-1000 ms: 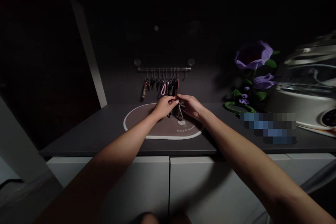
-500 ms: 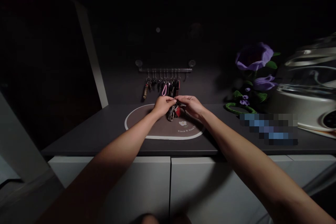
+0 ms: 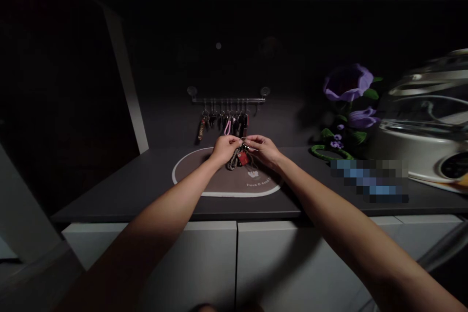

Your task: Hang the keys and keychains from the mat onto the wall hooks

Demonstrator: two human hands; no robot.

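Note:
A bunch of keys (image 3: 243, 157) hangs between my two hands, above an oval brown mat with a white rim. On it are a red tag and a braided grey cord loop. My left hand (image 3: 224, 150) pinches the ring at the top from the left, thumb and fingers closed. From the right, my right hand (image 3: 266, 149) pinches the same bunch near its ring. Behind my hands a clear hook rail (image 3: 228, 101) is fixed to the dark wall, and several key sets hang from it, one with a pink loop (image 3: 227, 127).
The oval mat (image 3: 190, 175) lies on a dark counter (image 3: 120, 190) above white cabinet doors (image 3: 204, 253). Purple artificial flowers (image 3: 349, 83) stand to the right, beside a white appliance with a clear cover (image 3: 413, 141). A blurred-out patch covers something before them.
The key bunch has turned, so its red tag now faces me and its cord loop sits further left. Both hands stay closed on it. The whole view has shifted slightly.

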